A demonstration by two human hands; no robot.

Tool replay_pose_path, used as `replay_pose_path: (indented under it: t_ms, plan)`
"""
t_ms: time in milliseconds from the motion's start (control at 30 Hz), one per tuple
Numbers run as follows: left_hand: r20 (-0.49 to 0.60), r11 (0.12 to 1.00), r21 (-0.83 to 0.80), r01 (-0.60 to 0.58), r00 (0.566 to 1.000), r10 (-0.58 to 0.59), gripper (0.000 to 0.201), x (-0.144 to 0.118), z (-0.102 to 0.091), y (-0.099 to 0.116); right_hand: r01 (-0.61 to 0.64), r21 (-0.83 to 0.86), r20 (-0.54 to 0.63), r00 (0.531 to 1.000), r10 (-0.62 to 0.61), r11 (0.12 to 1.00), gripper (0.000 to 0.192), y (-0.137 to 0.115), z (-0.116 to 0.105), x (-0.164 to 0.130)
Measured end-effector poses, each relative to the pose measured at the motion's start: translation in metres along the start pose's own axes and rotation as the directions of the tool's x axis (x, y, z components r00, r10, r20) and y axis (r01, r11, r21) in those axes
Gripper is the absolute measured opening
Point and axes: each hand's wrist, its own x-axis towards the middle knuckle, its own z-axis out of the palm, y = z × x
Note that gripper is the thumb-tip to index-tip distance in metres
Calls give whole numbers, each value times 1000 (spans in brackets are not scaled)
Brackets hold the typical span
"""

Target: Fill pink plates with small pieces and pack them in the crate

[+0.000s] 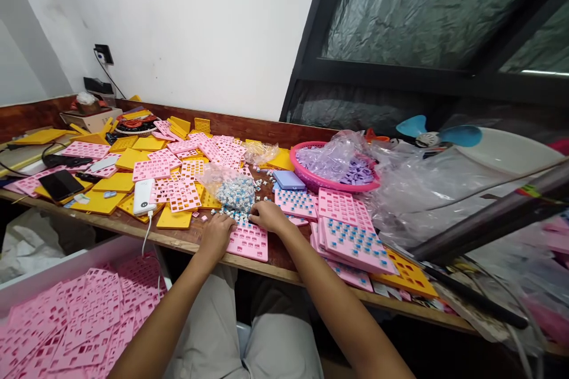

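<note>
A pink slotted tray [249, 243] lies at the near edge of the wooden bench [186, 238]. My left hand [216, 233] rests on its left part, fingers curled down. My right hand [268, 215] sits at the tray's far edge, fingertips among a loose heap of small white-and-blue parts [231, 213]. Whether either hand pinches a part is hidden. Behind the heap stands a clear bag [229, 185] with more of these parts. To the right lie filled pink trays [355, 240] with blue parts in their slots.
Yellow and pink trays cover the bench's left half, with a white power bank [144, 196] and black phones [61, 184] among them. A pink basket [329, 180] holds purple pieces in plastic. A bin of pink trays [75, 314] stands lower left. Plastic sheeting and a fan are at right.
</note>
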Motion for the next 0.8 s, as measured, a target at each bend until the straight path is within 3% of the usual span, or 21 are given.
replay_pose_path:
  t_ms: [167,267,367,467,533,633,700,800]
  plan:
    - [78,978,197,-70,995,56,16,6,-5,5,-38,17,-115,993,40,999,16,-7,11,1]
    - [108,969,226,-102,991,79,17,6,-9,8,6,143,-207,978,24,990,13,-3,13,-9]
    - [76,984,144,-104,993,94,18,-4,-11,8,140,359,-279,960,-37,923,17,7,11,-29]
    - [18,988,-68,-137,990,138,24,-18,-12,-2,266,522,-357,931,-75,810,27,14,13,-54]
    - [-68,978,-183,-101,994,90,28,-21,-15,-13,285,558,-402,915,-47,779,28,15,19,-67]
    - [-187,987,-155,34,980,-63,24,-15,-20,-33,257,566,-444,896,27,783,24,13,30,-75]
    - [-153,994,-60,88,984,-97,20,-8,-21,-44,244,549,-451,892,37,799,22,11,33,-72]
    - [-36,995,28,95,995,-94,18,0,-20,-52,239,488,-376,926,-45,840,22,10,27,-63]
